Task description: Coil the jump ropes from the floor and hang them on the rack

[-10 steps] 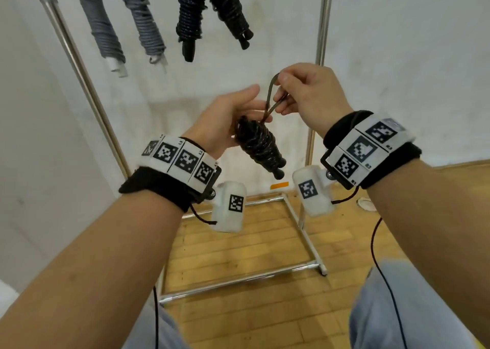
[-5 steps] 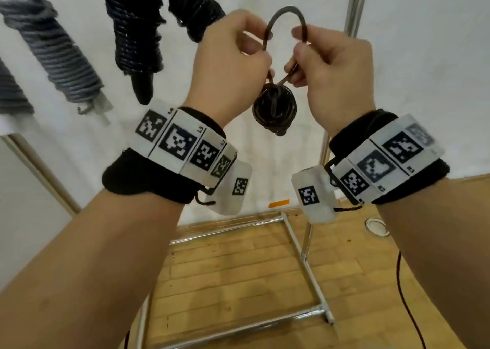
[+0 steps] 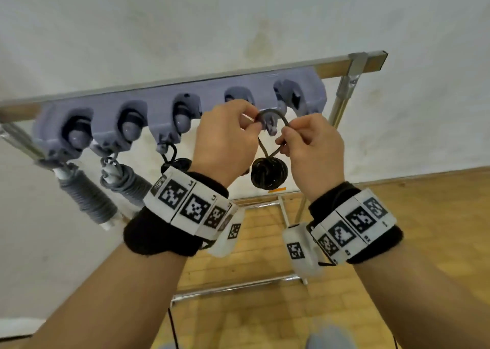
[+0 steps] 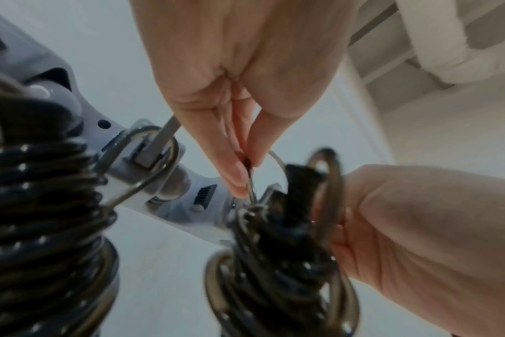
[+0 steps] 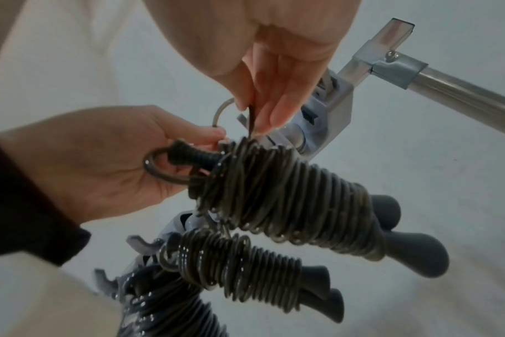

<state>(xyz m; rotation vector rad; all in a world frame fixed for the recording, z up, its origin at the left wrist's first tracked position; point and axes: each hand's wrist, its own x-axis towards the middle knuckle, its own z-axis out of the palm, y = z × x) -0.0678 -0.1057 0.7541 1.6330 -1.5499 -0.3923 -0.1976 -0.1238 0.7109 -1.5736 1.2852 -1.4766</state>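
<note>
A black jump rope wound into a tight coil (image 3: 269, 172) hangs between my hands, under the grey holder strip (image 3: 212, 91) of the rack. Its free loop (image 3: 274, 114) arches over a small grey hook (image 3: 271, 129) near the strip's right end. My left hand (image 3: 253, 124) pinches the loop's left side and my right hand (image 3: 285, 140) pinches its right side. In the right wrist view the coil (image 5: 289, 200) ends in dark handles (image 5: 413, 255), and my right fingertips (image 5: 271, 118) pinch the rope strand above it. In the left wrist view my left fingertips (image 4: 237, 182) pinch the strand above the coil (image 4: 274, 273).
Two grey coiled ropes (image 3: 87, 197) (image 3: 127, 181) and a black one (image 3: 175, 163) hang from the hooks to the left. The rack's top bar (image 3: 352, 64) and right upright (image 3: 336, 110) stand close by my right hand. Below lie a wooden floor (image 3: 397, 216) and the rack's base (image 3: 238, 285).
Both hands lifted the coiled rope from chest height up to the rack. The loop was pulled wider and now sits over a hook. My view tilted upward.
</note>
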